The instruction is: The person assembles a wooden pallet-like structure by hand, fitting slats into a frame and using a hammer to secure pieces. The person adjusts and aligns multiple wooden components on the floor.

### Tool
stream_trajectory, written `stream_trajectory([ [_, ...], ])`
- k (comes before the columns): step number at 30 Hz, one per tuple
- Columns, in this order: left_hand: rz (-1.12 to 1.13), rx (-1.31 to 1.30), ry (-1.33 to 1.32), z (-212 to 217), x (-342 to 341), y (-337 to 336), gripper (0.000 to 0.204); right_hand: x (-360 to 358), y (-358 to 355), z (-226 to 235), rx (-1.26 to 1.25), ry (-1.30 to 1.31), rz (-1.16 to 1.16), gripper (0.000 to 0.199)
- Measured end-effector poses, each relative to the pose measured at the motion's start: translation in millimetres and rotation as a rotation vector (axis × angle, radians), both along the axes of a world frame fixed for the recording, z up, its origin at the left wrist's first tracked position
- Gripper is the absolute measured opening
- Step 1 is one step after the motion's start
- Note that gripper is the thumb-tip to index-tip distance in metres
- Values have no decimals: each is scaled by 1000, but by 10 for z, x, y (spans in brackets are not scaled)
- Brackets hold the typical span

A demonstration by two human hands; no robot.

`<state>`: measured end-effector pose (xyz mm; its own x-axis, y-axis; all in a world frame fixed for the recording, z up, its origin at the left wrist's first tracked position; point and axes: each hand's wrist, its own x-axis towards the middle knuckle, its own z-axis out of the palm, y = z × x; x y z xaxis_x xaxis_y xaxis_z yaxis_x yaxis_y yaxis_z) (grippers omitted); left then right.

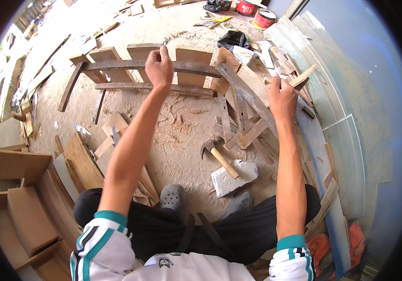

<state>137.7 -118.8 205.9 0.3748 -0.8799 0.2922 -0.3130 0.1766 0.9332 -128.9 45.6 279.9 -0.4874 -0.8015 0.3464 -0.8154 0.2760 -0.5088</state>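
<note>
A wooden slatted frame (163, 70) lies on the sawdust-strewn floor (182, 126); the left hand (158, 68) pinches its upper rail. Right of the frame, the right hand (281, 96) closes around a thin wood strip (301, 77). Nearer the person than the frame, a hammer (217, 154) rests against a grey block (233, 178).
</note>
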Motion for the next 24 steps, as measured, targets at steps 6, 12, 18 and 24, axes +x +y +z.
stream_trajectory([
  [6,-150,-104,-723,495,360,-114,44,-500,153,-25,323,7,-181,82],
  [12,-221,-140,-1172,91,746,-125,85,-574,378,-64,720,-194,53,105],
  [18,-181,-180,-1107,133,666,-135,72,-392,458,-182,647,-136,88,94],
  [24,-348,-61,-979,179,879,-302,67,-121,543,204,362,35,63,84],
])
